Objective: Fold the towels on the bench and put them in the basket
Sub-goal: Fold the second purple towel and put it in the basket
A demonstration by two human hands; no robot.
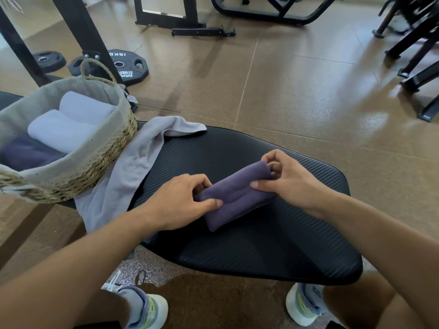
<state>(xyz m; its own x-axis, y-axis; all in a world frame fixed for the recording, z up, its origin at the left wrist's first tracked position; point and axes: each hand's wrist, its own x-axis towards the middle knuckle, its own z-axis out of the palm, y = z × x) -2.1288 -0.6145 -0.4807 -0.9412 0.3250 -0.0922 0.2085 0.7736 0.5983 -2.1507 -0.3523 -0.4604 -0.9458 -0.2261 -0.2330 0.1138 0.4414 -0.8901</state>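
A dark purple towel (234, 194), folded into a narrow strip, lies on the black padded bench (273, 236). My left hand (180, 200) grips its near-left end with thumb and curled fingers. My right hand (285, 176) pinches its far-right end. A light grey towel (133, 162) lies unfolded over the bench's left side, partly under the basket. The woven basket (95, 162) with a grey liner stands at the left and holds two rolled light towels (64, 129) and a dark purple one (26, 155).
Black weight plates (123, 66) lie on the brown floor behind the basket. Black machine frames (78, 34) stand at the back left, back middle and right. My two shoes (142, 305) are on the floor below the bench's near edge.
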